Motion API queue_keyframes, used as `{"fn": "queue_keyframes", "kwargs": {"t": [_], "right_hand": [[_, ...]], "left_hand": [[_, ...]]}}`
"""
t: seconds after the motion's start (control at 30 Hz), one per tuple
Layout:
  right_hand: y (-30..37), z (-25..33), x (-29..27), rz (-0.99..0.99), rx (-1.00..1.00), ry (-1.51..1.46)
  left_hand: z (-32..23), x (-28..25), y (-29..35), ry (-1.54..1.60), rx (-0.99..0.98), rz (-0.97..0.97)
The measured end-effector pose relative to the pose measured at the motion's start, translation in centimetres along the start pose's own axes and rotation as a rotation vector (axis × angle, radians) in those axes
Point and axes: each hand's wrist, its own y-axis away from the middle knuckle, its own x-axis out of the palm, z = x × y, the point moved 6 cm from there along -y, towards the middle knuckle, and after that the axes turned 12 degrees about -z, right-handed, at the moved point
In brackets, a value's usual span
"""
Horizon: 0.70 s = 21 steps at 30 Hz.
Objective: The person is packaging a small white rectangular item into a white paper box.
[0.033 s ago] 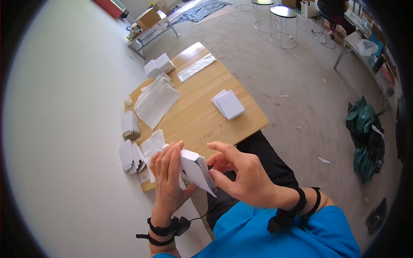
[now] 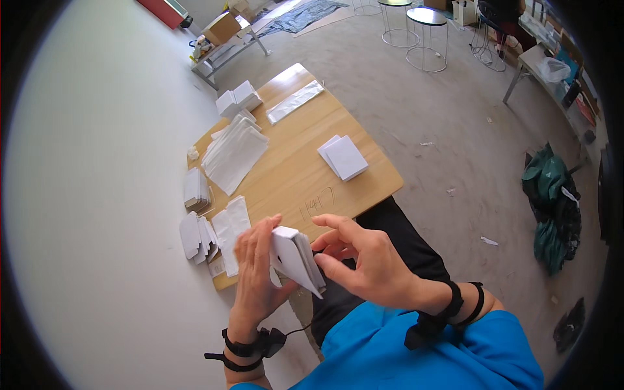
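In my left hand is a small white box, tilted, with its open-looking edge and loose flap facing right. The fingers wrap its far left side and the thumb lies beneath. My right hand is at the box's right edge, its index finger raised and bent. Its thumb and other fingertips come together in a pinch there; whatever lies between them is too small to tell. Two white boxes, one partly over the other, lie on the wooden table beyond my hands.
Along the table's left side are fanned white sleeves, flat white cartons, folded white pieces and a white box stack. A clear plastic strip lies at the far end. Stools and a dark green bag stand on the floor.
My left hand and the white box have tipped very slightly. My right hand stays at the box's edge.
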Motion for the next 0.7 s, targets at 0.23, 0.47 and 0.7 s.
{"fn": "queue_keyframes", "kwargs": {"t": [0.23,0.47,0.7], "right_hand": [[-1.0,-6.6,-2.2,0.299,0.03,-0.064],[-4.1,-14.7,-1.0,0.213,0.215,-0.022],[-7.9,-22.4,0.0,0.123,-0.24,0.482]], "left_hand": [[2.2,7.4,4.8,1.263,-0.642,0.385],[7.6,12.7,7.6,0.913,-0.847,0.196],[12.1,19.4,8.7,0.542,-0.736,-0.202]]}}
